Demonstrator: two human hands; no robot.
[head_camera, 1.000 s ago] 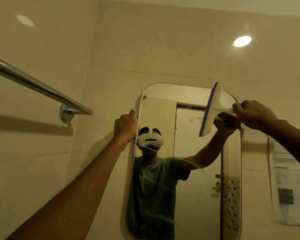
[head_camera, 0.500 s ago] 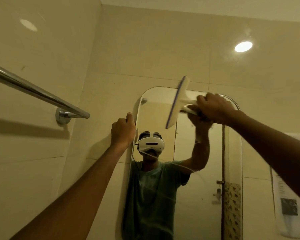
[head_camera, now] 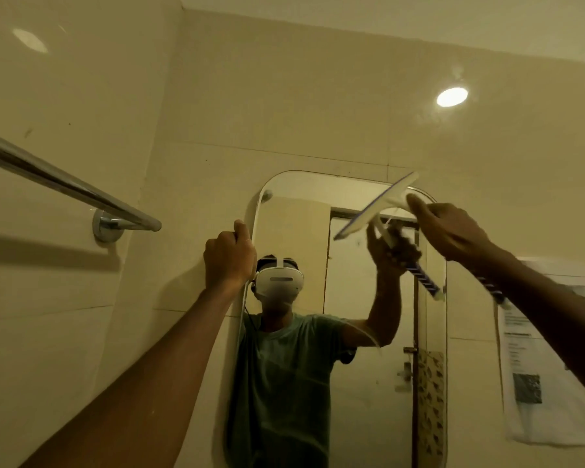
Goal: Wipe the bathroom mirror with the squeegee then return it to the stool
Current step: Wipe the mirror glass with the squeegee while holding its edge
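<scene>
A tall mirror [head_camera: 358, 383] with rounded corners hangs on the tiled wall straight ahead. My right hand [head_camera: 450, 228] grips the handle of a white squeegee [head_camera: 379, 206] with a blue rubber edge; its blade lies tilted against the mirror's upper right part. Below my wrist the striped end of the handle sticks out. My left hand [head_camera: 228, 255] is closed around the mirror's left edge, thumb on top. The stool is out of view.
A chrome towel rail [head_camera: 65, 187] juts from the left wall at head height, ending near the mirror. A printed paper sheet [head_camera: 551, 359] hangs on the wall right of the mirror. A round light reflection [head_camera: 452, 96] shines on the tiles above.
My right hand swept the squeegee left across the mirror's top, then back to the upper right, tilting the blade from near upright to slanted. My left hand kept hold of the mirror's edge.
</scene>
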